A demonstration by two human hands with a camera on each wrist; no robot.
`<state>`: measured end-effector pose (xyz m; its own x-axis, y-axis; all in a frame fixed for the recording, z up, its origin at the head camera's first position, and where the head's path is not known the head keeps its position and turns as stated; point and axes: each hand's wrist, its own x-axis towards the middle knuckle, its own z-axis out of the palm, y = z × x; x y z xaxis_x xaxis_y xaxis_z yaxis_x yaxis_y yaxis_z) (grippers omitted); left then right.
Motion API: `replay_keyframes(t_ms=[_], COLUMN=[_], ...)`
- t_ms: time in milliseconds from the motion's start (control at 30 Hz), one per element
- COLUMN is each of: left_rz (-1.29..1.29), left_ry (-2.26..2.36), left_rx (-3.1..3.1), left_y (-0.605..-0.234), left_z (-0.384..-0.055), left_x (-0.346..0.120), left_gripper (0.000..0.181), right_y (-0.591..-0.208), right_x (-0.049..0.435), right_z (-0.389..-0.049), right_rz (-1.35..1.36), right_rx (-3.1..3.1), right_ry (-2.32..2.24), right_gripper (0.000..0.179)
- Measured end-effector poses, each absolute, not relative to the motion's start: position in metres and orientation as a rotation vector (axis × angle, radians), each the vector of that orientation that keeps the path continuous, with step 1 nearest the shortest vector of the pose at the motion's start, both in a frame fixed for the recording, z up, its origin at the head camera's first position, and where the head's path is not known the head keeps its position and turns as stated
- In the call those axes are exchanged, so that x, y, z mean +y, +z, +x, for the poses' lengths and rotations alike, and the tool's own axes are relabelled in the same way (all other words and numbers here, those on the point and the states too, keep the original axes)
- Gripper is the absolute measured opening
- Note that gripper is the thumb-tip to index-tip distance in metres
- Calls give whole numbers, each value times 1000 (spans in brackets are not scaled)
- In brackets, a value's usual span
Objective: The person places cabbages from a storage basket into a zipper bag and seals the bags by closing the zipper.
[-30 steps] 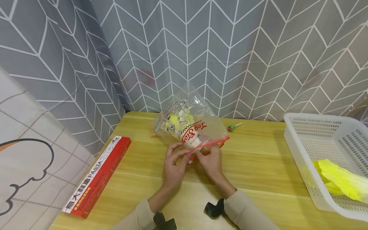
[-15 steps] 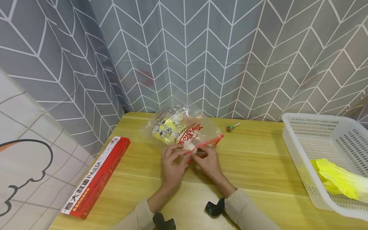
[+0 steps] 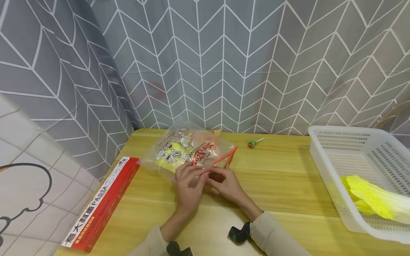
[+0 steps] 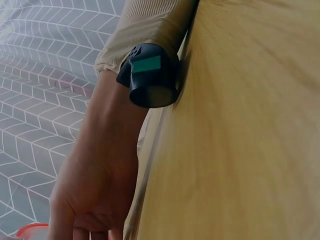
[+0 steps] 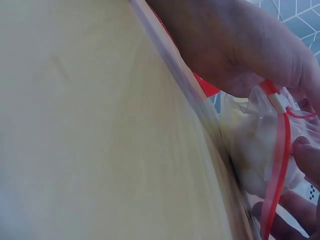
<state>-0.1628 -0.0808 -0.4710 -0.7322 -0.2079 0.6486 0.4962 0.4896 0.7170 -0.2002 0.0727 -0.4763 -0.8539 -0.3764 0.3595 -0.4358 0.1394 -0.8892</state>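
Note:
A clear zip bag (image 3: 184, 145) with cartoon print and a red zip strip (image 3: 225, 156) lies on the table, something yellow and white inside it. Its mouth faces the hands, the strip's right part standing apart. My left hand (image 3: 189, 186) pinches the bag's edge at the near end of the strip. Close beside it, fingers of my right hand (image 3: 230, 185) pinch the same edge. In the right wrist view a white zip slider (image 5: 279, 102) sits on the strip under the left hand (image 5: 245, 45). The left wrist view shows mostly the right hand (image 4: 95, 190), its fingertips cut off.
A red and white pasta box (image 3: 100, 204) lies on the wooden table (image 3: 282, 170) at left. Behind the bag to the right is a lollipop (image 3: 255, 143). A white basket (image 3: 326, 167) holding a yellow cabbage leaf (image 3: 371, 197) stands at right. A patterned curtain (image 3: 224, 64) hangs behind.
The bag has sunk from a raised tilt to lie flatter and farther left. Both hands have stayed at its mouth, with small finger shifts. The head view has turned slightly.

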Motion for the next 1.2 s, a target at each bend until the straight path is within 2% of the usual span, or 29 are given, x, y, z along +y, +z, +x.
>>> replay_keyframes(t_ms=[200, 467, 733, 1000, 1200], left_rz=[-211, -209, -207, -207, -255], left_ry=[-1345, -1397, -1403, -1397, -1383], left_rx=[-2059, -2039, -2068, -2052, -2017], left_y=[-471, -471, -471, -474, -474], left_z=[-162, -164, -165, -166, -166], left_x=[-82, -84, -85, -85, -85], left_gripper=[9, 6, 8, 6, 7], right_y=[-475, -458, -424, -387, -361], right_x=[90, 135, 195, 245, 278], right_z=[-192, -180, -168, -159, -155], right_rz=[824, 763, 696, 756, 676], right_rx=[-2317, -2468, -2648, -2717, -2774], right_ry=[1944, 1747, 1457, 1192, 1047], right_gripper=[39, 42, 40, 23, 24])
